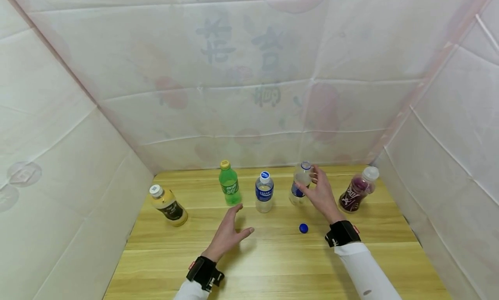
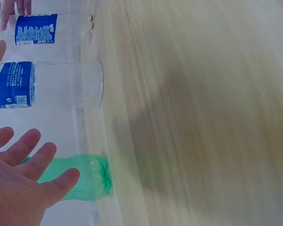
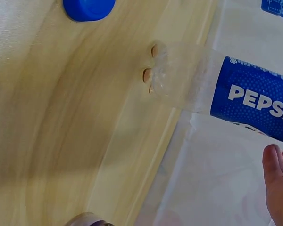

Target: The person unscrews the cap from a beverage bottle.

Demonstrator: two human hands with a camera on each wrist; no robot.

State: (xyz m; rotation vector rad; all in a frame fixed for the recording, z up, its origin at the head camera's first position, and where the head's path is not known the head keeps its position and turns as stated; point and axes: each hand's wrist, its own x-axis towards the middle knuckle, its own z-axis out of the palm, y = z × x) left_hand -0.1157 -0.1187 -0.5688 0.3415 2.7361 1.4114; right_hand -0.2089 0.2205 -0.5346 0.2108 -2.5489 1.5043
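Note:
A clear Pepsi bottle [image 3: 254,100] with a blue label stands upright at the back, its mouth uncapped in the head view. My right hand [image 1: 322,195] is beside its upper part, thumb and fingers spread around that side. In the right wrist view, the fingertips [image 3: 272,157] show a small gap from the label. A blue cap [image 1: 303,228] lies on the table in front of the bottle. My left hand [image 1: 228,235] hovers with thumb and fingers apart, holding nothing. It is nearest to a green bottle [image 1: 230,185] with a yellow cap and a clear, blue-labelled bottle [image 1: 264,194] with a white-and-blue cap.
A yellow drink bottle [image 1: 169,207] with a white cap stands at the left of the wooden table [image 1: 273,265]. At the right is a dark purple drink bottle [image 1: 356,191], also white-capped. Pale sheet walls [image 1: 253,118] enclose the back and both sides.

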